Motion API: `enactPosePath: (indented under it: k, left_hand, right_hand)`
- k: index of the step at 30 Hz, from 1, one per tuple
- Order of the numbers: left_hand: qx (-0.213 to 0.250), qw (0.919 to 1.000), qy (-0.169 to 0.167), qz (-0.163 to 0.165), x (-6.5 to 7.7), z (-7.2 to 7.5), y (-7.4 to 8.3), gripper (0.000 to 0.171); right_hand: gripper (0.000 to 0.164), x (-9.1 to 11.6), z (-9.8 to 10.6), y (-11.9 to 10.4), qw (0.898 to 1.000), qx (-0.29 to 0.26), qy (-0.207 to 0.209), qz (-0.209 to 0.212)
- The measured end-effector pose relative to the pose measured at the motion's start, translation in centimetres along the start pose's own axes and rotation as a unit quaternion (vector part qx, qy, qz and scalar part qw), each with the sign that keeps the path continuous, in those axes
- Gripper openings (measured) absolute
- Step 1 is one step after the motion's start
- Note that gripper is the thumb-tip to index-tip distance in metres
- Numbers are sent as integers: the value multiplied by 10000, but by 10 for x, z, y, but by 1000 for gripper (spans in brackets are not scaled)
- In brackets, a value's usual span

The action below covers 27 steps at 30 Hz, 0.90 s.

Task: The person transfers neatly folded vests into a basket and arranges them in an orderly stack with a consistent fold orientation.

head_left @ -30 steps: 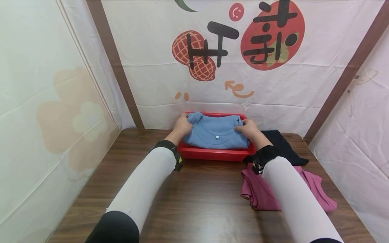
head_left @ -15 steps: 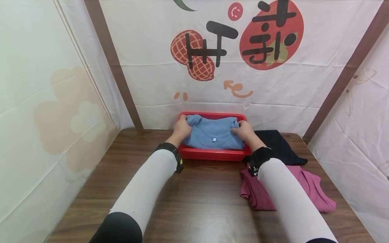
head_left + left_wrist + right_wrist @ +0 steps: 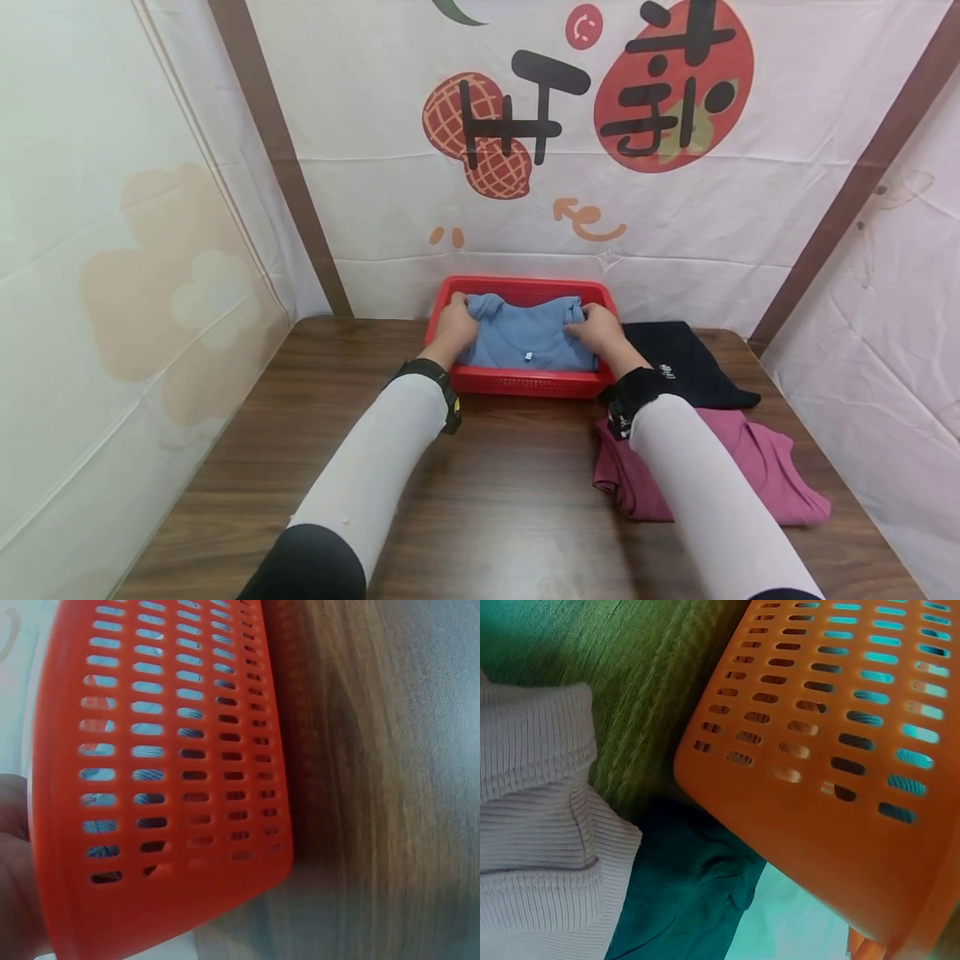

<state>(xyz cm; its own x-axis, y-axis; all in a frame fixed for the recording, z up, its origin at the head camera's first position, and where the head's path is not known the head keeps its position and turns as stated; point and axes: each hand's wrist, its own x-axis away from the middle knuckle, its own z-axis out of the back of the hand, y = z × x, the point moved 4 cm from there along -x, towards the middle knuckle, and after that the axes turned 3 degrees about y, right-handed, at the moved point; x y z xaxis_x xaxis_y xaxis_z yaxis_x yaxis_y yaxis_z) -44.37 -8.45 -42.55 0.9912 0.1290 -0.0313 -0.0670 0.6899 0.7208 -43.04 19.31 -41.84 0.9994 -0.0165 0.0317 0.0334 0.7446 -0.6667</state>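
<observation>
A folded blue shirt (image 3: 525, 329) with a small white neck label lies low in a red plastic basket (image 3: 528, 385) at the back of the table. My left hand (image 3: 456, 327) grips the shirt's left edge, and my right hand (image 3: 598, 329) pinches its right edge. Both reach inside the basket walls. From the left wrist, the slotted basket wall (image 3: 180, 900) fills much of the view, with blue cloth showing through the slots and part of my hand (image 3: 19, 892) at the rim. The right wrist view shows the basket's corner (image 3: 802, 832); my fingers are largely hidden there.
Right of the basket lies a folded black garment (image 3: 693, 362) with a small white print. A folded pink ribbed garment (image 3: 750, 467) sits in front of it. The brown wooden table (image 3: 495, 500) meets a printed fabric wall (image 3: 390, 208) behind the basket.
The blue shirt has sunk lower between the basket walls, with both hands moving down and slightly inward. More of the basket's back wall and the black garment now shows.
</observation>
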Motion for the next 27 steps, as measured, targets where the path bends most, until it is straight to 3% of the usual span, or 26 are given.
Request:
enactPosePath:
  k: [7, 17, 27]
  left_hand:
    - [30, 10000, -46, -30, 8, -1, 0, 51]
    - [19, 10000, -58, 65, -4, -14, -7, 49]
    - [-40, 9997, -108, 208, 6, -14, -1, 54]
  right_hand:
    - [56, 0, -3, 0, 9999, -59, -153, -21]
    - [54, 1, -8, 3, 9995, -50, -280, -121]
    - [58, 1, -12, 5, 9993, 20, -326, -159]
